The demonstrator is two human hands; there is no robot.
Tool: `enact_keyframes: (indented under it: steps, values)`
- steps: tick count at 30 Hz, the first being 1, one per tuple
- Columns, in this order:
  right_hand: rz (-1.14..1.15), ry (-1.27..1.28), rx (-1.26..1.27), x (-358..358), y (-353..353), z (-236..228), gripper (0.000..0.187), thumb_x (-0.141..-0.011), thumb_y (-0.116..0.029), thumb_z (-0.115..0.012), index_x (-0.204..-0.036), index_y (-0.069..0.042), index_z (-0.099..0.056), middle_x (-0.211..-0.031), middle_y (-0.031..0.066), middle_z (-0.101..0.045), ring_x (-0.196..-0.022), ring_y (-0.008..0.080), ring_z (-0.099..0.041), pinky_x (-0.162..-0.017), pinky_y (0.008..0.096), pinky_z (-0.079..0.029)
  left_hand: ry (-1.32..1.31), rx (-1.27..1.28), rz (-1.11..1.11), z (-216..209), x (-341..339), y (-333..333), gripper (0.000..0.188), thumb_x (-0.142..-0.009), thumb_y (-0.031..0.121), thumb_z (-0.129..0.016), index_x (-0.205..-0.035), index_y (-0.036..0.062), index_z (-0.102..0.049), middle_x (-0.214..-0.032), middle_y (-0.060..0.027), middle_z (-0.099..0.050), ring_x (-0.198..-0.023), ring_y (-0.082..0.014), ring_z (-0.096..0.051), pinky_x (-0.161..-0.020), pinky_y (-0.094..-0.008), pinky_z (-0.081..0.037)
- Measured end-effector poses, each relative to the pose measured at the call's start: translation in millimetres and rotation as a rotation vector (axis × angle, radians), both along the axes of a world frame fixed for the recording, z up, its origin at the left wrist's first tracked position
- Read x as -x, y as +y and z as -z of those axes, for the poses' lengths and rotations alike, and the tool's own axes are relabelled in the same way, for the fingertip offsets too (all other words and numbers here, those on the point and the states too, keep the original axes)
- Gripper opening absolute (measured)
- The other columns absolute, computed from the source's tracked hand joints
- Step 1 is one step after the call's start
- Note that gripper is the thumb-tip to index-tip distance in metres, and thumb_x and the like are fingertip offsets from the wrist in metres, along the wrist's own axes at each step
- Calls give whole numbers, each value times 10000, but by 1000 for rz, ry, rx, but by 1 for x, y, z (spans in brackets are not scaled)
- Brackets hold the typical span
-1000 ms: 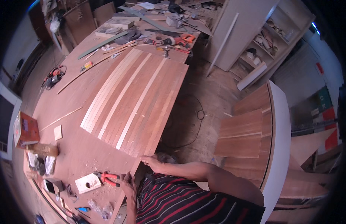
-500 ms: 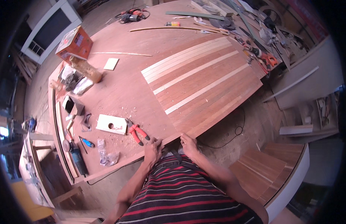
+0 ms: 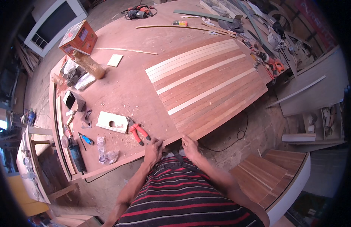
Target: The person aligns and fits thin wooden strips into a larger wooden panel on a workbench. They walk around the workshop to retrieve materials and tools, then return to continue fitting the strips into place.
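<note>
A slatted panel (image 3: 209,79), pliers (image 3: 139,132) and grinder (image 3: 76,155) show a woodworking shop.

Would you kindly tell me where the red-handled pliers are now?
In the head view, the red-handled pliers lie left of centre on the table, just right of the pale holed block, near the left hand.

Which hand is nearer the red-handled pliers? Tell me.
Left. The left hand is at the edge of the table, beside the handle ends of the pliers; the right hand is farther right, by the near corner of the striped panel.
</note>
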State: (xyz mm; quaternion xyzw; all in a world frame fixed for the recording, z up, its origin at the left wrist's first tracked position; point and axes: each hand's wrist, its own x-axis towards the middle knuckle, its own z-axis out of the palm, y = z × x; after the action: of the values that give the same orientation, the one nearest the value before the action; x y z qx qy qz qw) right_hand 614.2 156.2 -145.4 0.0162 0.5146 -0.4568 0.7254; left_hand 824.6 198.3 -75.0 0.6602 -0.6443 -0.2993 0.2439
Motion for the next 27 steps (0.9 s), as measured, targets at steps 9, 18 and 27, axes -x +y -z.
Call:
enact_keyframes:
  steps: [9, 18, 27]
  values:
    - [-39, -59, 12, 5, -2, -10, 167, -851, -62, -762, -1003, -44, -695, -908, 25, -692, -800, 124, -653, -666, 253, -501, -89, -22, -4, -8, 3, 0, 296, -810, 140, -742, -1099, 86, -715, -944, -110, -640, -874, -334, -643, -816, -445, -466]
    - [-476, -40, 26, 41, -3, -8, 416, -871, -265, -785, -1171, -29, -620, -1070, 84, -656, -932, 160, -637, -844, 328, -547, 35, -140, -12, -35, -8, 5, 342, -811, 53, -738, -1147, 8, -698, -979, -177, -612, -908, -350, -635, -810, -385, -508]
    - [-1386, 515, 487, 100, -37, -18, 938, -880, -632, -636, -1461, 57, -375, -1437, 293, -471, -1325, 368, -486, -1093, 395, -407, 12, -269, 63, -71, 16, -45, 311, -954, 211, -607, -1153, -17, -677, -867, -193, -617, -825, -322, -620, -762, -406, -480]
